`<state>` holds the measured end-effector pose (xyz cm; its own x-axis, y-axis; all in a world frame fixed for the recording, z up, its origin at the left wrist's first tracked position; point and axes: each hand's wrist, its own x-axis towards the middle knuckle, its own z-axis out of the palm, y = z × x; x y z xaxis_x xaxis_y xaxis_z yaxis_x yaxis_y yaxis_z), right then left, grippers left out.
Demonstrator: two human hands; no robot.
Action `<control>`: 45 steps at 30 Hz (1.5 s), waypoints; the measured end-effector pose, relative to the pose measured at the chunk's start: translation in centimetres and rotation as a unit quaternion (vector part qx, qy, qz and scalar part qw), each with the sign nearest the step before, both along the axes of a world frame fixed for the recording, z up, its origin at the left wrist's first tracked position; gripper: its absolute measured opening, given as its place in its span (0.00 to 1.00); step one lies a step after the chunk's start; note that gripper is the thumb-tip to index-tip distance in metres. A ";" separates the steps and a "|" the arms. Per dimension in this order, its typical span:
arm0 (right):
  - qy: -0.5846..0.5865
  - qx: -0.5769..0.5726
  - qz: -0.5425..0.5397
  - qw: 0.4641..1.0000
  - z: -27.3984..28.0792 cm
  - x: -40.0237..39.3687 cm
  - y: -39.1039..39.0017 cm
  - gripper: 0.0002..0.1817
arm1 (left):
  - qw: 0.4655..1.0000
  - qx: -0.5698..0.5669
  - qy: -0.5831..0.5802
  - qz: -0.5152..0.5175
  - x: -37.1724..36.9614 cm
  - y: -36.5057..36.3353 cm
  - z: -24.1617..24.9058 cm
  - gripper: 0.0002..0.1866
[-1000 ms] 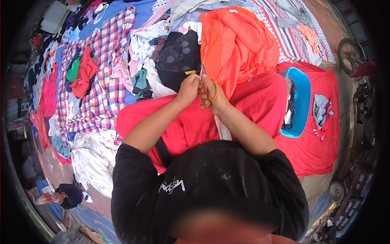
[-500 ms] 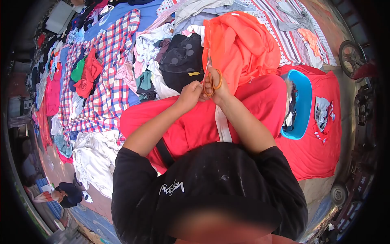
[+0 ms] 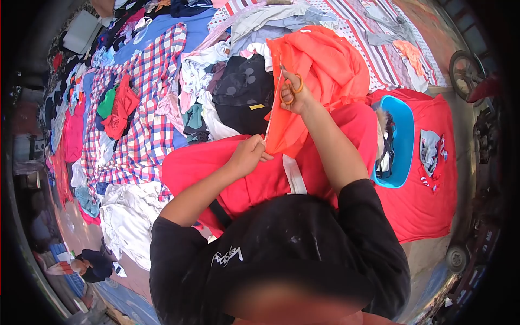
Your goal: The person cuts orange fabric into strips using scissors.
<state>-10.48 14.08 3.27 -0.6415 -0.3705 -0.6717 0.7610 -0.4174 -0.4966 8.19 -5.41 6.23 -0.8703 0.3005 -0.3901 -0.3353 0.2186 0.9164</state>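
A bright orange garment (image 3: 330,65) lies partly across the red cloth (image 3: 211,158) over my legs. A long edge strip with what looks like zipper teeth (image 3: 267,129) runs down its left side. My left hand (image 3: 249,157) pinches the lower end of that strip. Higher up the same edge, my right hand (image 3: 299,98) grips scissors (image 3: 298,83) by their orange handles. The blades point away from me and lie against the orange fabric; whether they are apart is too small to tell. A black garment (image 3: 241,86) with a yellow tag sits left of the edge.
A blue plastic basin (image 3: 403,141) holding dark and white items stands right of my legs on a red sheet (image 3: 428,211). Checked cloth (image 3: 141,103) and clothing heaps spread to the left. A person (image 3: 93,265) is at lower left. A wheel (image 3: 466,76) stands far right.
My hands were close together and are now apart. The right hand with the scissors has moved up the garment's edge; the left has come down toward me, stretching the zipper strip between them.
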 end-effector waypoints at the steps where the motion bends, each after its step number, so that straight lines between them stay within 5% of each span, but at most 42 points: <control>1: 0.006 0.014 0.009 1.000 0.1 -0.3 -0.1 0.29 | 1.000 0.001 -0.004 0.009 0.0 -0.4 0.2 0.15; 18: 0.078 -0.098 -0.030 0.992 2.0 -10.8 3.9 0.24 | 0.993 -0.057 0.041 -0.095 7.8 -2.7 9.1 0.13; 24: 0.111 -0.072 -0.056 0.990 5.9 -9.7 2.8 0.28 | 0.994 -0.034 0.054 -0.085 7.9 -6.0 8.3 0.11; 27: 0.284 0.131 -0.044 0.949 9.4 -6.6 2.8 0.28 | 0.944 -0.237 0.101 -0.204 6.5 -8.7 5.3 0.10; 30: 0.315 0.201 -0.013 0.928 11.8 -3.2 3.2 0.29 | 0.859 -0.453 0.093 -0.217 2.2 -7.2 7.3 0.10; 32: 0.313 0.207 0.011 0.927 12.0 -0.6 2.9 0.28 | 0.892 -0.352 0.277 -0.063 -1.3 -4.8 7.5 0.10; 35: 0.282 0.193 0.044 0.939 10.2 3.5 1.6 0.28 | 0.947 -0.162 0.270 0.063 -7.1 -0.3 7.0 0.10; 39: 0.214 0.168 0.090 0.958 7.3 8.2 0.4 0.30 | 0.953 0.015 0.247 0.176 -11.0 3.9 0.4 0.09; 45: 0.109 0.152 0.152 0.971 3.2 9.4 1.0 0.31 | 0.984 -0.007 0.076 0.159 -10.2 3.8 -4.2 0.08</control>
